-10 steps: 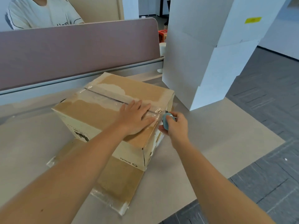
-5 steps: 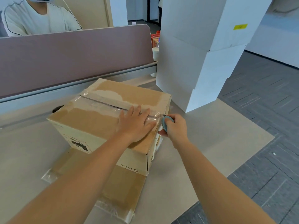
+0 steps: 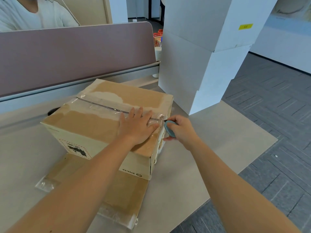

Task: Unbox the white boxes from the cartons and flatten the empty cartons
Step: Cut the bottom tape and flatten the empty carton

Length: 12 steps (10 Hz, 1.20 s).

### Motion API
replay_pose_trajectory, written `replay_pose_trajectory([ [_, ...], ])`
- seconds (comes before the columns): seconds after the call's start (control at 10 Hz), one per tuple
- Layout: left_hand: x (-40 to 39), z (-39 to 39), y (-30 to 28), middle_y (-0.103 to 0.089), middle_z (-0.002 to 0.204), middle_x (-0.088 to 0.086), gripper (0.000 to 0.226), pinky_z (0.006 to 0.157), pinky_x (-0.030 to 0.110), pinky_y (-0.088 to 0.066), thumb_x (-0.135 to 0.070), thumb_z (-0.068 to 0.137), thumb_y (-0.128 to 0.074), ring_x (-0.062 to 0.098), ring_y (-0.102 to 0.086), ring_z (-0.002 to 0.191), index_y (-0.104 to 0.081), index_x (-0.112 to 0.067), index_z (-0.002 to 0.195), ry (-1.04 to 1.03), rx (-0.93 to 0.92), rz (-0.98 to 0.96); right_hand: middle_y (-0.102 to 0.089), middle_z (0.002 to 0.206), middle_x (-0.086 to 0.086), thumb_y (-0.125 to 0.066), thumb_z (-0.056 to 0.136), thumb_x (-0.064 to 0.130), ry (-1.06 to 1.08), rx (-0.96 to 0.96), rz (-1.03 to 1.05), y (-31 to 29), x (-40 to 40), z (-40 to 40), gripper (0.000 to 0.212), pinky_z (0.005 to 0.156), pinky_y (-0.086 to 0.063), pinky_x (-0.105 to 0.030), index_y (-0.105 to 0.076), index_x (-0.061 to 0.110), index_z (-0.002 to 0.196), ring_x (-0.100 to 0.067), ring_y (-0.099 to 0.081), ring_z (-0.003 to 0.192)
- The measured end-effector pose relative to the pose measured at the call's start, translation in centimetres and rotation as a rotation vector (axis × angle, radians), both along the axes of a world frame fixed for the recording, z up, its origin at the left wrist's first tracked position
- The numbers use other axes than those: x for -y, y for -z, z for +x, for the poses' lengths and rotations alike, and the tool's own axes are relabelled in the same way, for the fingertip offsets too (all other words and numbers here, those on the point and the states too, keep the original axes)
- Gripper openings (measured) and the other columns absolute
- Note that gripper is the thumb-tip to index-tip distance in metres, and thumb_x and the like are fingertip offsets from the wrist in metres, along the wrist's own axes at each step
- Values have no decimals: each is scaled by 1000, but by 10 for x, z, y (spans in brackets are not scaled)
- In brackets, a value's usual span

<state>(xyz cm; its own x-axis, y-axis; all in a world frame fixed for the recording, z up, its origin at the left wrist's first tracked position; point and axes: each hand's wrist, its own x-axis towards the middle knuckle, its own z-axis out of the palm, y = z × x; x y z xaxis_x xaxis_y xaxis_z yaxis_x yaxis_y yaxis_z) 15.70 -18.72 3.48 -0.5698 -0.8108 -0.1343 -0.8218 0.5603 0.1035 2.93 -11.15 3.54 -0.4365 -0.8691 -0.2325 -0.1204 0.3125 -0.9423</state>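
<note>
A sealed brown carton (image 3: 107, 120) sits on the pale surface (image 3: 210, 148), resting on top of a flattened carton (image 3: 121, 195) whose near edge trails loose clear tape. The left hand (image 3: 137, 126) lies flat on the carton's lid, fingers straight and spread across the taped centre seam (image 3: 101, 105) near its right end. The right hand (image 3: 180, 130) is curled round a small blue-grey cutter (image 3: 169, 131), held at the carton's right top edge where the seam ends; the blade tip is too small to make out, and whether it touches the tape cannot be told. The carton's contents are hidden under the closed flaps. Behind and to the right stands a stack of white boxes (image 3: 202, 56), its top cut off by the picture's edge, with a yellow label (image 3: 245, 26) too blurred to read. A mauve partition (image 3: 75, 56) runs along the far side; beyond it a person in a pale shirt (image 3: 30, 14) is only partly visible. A white cup (image 3: 157, 52) is half hidden between partition and stack.
</note>
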Motion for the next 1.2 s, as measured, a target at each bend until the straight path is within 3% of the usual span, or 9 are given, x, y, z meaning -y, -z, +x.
replay_pose_trajectory([
  [0.4,-1,0,-1,-3,158,0,61,114,54,-5,-58,94,-21,25,1,145,-11,-31,148,-3,-4,-14,-48,79,-3,-42,91,-1,-20,25,1,-1,-7,6,13,45,-51,-20,-53,5,92,-15,-51,52],
  [0.6,-1,0,1,-3,158,0,60,113,54,-5,-58,94,-21,25,0,145,-12,-31,148,-6,-9,-9,-48,77,-4,-42,91,0,-6,51,-9,-1,-10,9,12,46,-49,-21,-53,4,92,-14,-49,51],
  [0.8,-1,-1,0,-4,158,0,60,113,54,-5,-57,95,-21,25,0,145,-13,-31,148,-5,-11,-15,-48,79,0,-40,90,0,-21,-107,-21,2,-11,13,16,55,-50,-28,-52,9,91,-13,-50,52],
  [1.0,0,-1,1,-5,158,-1,59,114,54,-6,-56,95,-21,25,-1,145,-13,-31,148,-5,-17,-17,-48,76,-1,-40,90,0,-30,-81,-25,1,-15,16,18,48,-47,-23,-51,13,84,-13,-48,48],
  [1.2,0,-1,2,-6,158,-1,58,113,55,-6,-56,95,-21,25,-2,145,-14,-32,148,-10,-18,-22,-48,77,-1,-41,89,0,-43,-90,-24,-1,-15,17,15,45,-47,-21,-53,8,90,-13,-48,52],
])
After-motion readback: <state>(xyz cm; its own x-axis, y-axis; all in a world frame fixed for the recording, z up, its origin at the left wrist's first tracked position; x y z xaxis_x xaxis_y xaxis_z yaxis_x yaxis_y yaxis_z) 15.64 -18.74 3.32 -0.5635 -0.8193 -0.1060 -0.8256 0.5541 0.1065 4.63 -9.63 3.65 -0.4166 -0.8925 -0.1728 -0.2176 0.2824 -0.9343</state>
